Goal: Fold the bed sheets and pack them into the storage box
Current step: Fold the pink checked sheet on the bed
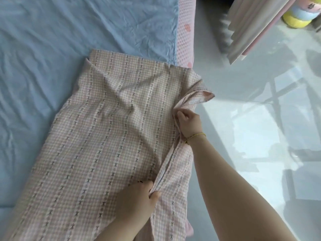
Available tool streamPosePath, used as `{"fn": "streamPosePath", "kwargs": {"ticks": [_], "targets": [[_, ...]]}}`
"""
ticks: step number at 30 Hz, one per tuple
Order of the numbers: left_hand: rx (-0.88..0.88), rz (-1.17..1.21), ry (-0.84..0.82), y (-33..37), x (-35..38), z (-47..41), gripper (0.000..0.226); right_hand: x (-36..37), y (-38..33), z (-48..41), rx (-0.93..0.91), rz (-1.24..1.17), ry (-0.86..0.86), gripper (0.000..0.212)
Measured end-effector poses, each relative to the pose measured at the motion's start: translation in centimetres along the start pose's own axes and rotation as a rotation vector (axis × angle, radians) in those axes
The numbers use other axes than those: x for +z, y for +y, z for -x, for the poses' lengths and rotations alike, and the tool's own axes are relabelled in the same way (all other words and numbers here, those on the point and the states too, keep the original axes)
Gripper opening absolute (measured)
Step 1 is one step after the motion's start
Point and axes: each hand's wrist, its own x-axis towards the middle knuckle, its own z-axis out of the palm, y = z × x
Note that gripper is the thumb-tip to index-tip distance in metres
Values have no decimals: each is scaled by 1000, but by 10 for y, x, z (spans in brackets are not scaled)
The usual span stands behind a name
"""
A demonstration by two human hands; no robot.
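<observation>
As a pink checked bed sheet (112, 119), striped with rows of small dark crosses, lies in a long band along the right edge of the bed, a person works its right border with both bare hands. The left hand (139, 193), at the near end of the bed, pinches a raised ridge of the cloth between thumb and curled fingers. The right hand (188, 122), farther along the same edge, has its fingers closed around the bunched border, where a corner of the sheet flips up and shows a pink underside. A thin yellow string bracelet (198, 135) circles the right wrist. Under the checked sheet a creased blue sheet (69, 40) covers the bed toward its left side and far end, and a pink dotted pad (185, 32) with flower prints shows along the far right edge. The checked sheet's right side hangs over the edge above a glossy pale floor (251, 110). Pale pleated curtains (251, 23) hang beyond the bed's far right corner, near a blurred yellow and blue stack (297, 16).
</observation>
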Motion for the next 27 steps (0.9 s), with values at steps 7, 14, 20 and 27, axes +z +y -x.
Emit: {"fn": "streamPosePath", "kwargs": {"ticks": [7, 14, 20, 27], "targets": [[12, 10, 64, -3, 7, -5, 45, -25, 32, 30, 340, -441, 68, 47], [251, 3, 272, -12, 16, -10, 56, -28, 89, 140, 472, -239, -231, 28], [884, -247, 560, -22, 20, -15, 54, -23, 120, 221, 198, 5, -249, 36], [903, -402, 66, -19, -4, -10, 36, -9, 159, 277, -650, 841, -120, 65]]}}
